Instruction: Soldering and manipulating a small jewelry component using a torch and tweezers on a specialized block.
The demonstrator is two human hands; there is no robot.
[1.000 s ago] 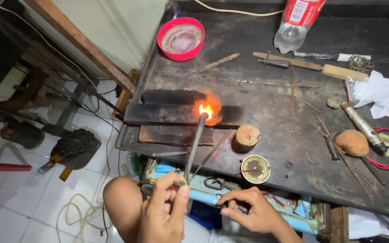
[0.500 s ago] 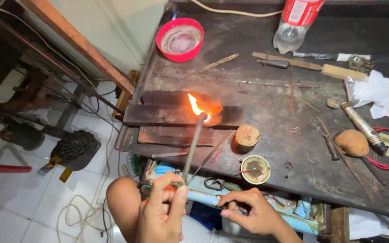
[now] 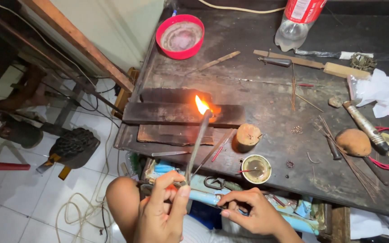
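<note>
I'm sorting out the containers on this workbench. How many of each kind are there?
Red bowl: 1
Clear plastic bottle: 1
Small round cup at the bench's front edge: 1
Total: 3

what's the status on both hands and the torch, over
Left hand gripping torch, flame lit over dark block. Right hand low at bench edge, pinching something thin. Wooden stump beside flame path.

We hold a long torch (image 3: 197,144) in our left hand (image 3: 163,211). Its flame (image 3: 201,105) burns over a dark board (image 3: 176,114). Our right hand (image 3: 251,211) rests near a small cup (image 3: 256,168).
</note>
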